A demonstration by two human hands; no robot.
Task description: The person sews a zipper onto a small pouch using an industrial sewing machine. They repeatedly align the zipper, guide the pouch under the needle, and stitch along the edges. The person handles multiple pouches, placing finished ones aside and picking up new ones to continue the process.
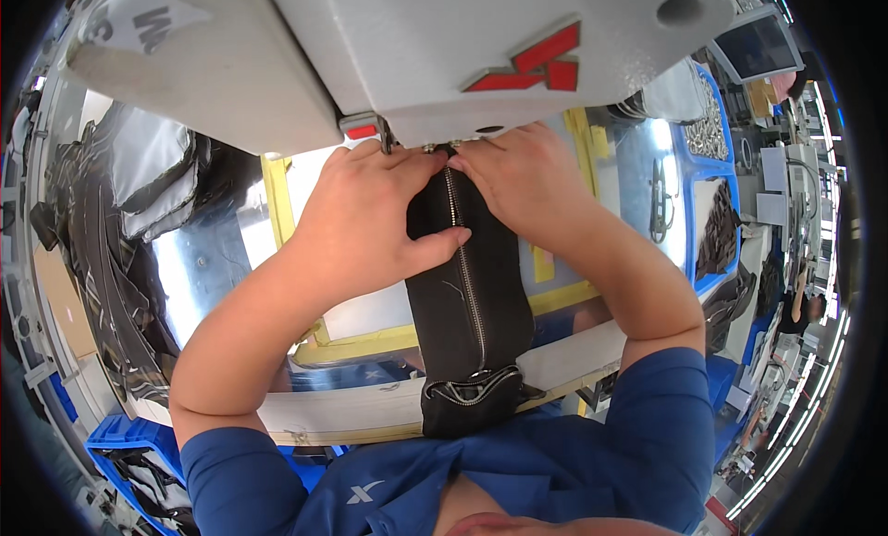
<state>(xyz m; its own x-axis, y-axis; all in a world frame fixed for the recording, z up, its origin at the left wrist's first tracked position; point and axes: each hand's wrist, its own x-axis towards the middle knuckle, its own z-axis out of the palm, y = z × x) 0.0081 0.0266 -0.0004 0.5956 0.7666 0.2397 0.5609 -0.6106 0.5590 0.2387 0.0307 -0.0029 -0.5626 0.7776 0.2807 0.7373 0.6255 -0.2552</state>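
A long black fabric piece (437,319) runs from under the head of a light grey sewing machine (416,64) toward me. A silver metal zipper (469,272) lies closed along its middle. At the near end, the piece drapes over the table edge and a short stretch of zipper bunches there. My left hand (356,212) grips the far end from the left, its thumb reaching across to the zipper. My right hand (532,184) pinches the far end on the right, its thumb beside the zipper. The machine head hides several fingertips and the needle area.
Yellow tape (356,349) borders the work surface. Dark fabric pieces (111,258) pile at the left. At the right stand blue bins (689,171), one with metal parts, one with dark material. Another blue bin (106,434) sits low at the left. A screen (754,46) stands at the far right.
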